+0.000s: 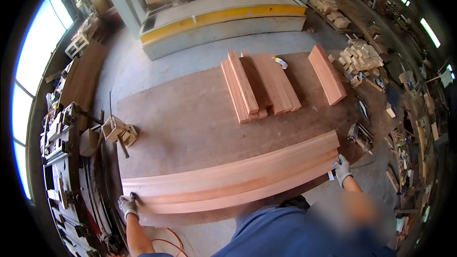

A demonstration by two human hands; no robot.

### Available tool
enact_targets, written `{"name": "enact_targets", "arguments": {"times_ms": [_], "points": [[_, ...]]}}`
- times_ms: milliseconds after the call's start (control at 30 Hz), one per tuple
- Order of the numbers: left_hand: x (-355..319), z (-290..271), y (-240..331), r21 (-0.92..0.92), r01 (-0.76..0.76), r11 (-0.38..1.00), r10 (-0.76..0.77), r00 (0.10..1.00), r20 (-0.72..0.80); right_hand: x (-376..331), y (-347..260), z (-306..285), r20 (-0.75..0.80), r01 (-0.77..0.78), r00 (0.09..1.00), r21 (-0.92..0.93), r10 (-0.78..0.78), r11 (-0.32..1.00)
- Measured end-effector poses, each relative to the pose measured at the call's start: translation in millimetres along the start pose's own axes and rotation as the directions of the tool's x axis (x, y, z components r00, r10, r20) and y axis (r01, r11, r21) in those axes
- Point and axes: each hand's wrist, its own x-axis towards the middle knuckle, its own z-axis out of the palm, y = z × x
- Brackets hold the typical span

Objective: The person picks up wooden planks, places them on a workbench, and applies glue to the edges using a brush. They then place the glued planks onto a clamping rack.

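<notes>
Two long reddish wooden boards lie side by side across the near part of a brown work table [181, 128], the far board [228, 170] touching the near board [247, 194]. My left hand [127, 206], in a grey glove, grips the left end of the near board. At the board's right end, my right hand [342, 171], gloved too, has its fingers closed round the corner. A small white tag [331, 175] shows beside the right hand. The undersides of the boards and the fingertips beneath them are hidden.
Shorter beams [245, 85] are stacked farther back, with a thick plank [327, 76] to their right. A wooden crate-like stand [119, 132] is at the table's left edge. Beyond lies a yellow-edged machine bed [223, 16]. Tools [360, 135] sit right; an orange hose [173, 242] crosses the floor.
</notes>
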Motion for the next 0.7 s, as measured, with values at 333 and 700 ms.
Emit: {"name": "enact_targets", "arguments": {"times_ms": [333, 700], "points": [[113.6, 54.7, -74.8, -0.424, 0.015, 0.906, 0.024, 0.996, 0.085, -7.8, -34.9, 4.9, -0.001, -0.071, 0.997, 0.002, 0.071, 0.997], [108.1, 58.4, -80.6, -0.504, 0.095, 0.859, -0.065, 0.995, 0.077, -0.2, -54.8, -1.1, -0.005, -0.114, 0.994, -0.044, 0.114, 0.993]]}}
